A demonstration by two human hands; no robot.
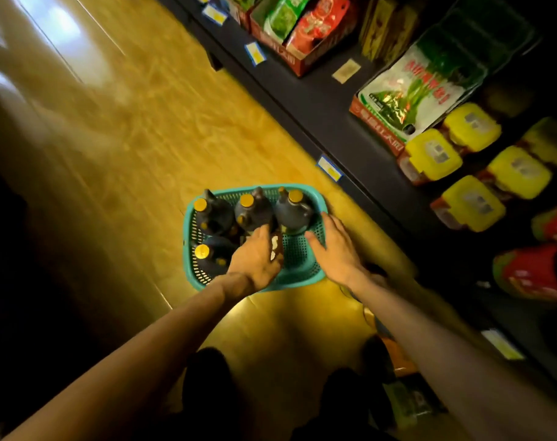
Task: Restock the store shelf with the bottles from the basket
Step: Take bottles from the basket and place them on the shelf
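Observation:
A teal plastic basket (302, 276) stands on the floor beside the shelf. Several dark bottles (255, 214) with yellow caps stand upright in its left and far parts. My left hand (253, 257) reaches into the basket and curls over the top of one dark bottle (274, 246); only a strip of its white label shows beside the hand. My right hand (333, 246) hovers with fingers spread over the bare right part of the basket, fingertips near the far right rim, holding nothing. The picture is blurred by motion.
A dark store shelf (334, 128) runs along the right with price tags on its edge. It holds yellow-lidded jars (436, 154), a green and white bag (410, 87) and red packs (538, 272). Yellow wooden floor (143, 128) lies to the left. My dark shoes (207, 383) are below the basket.

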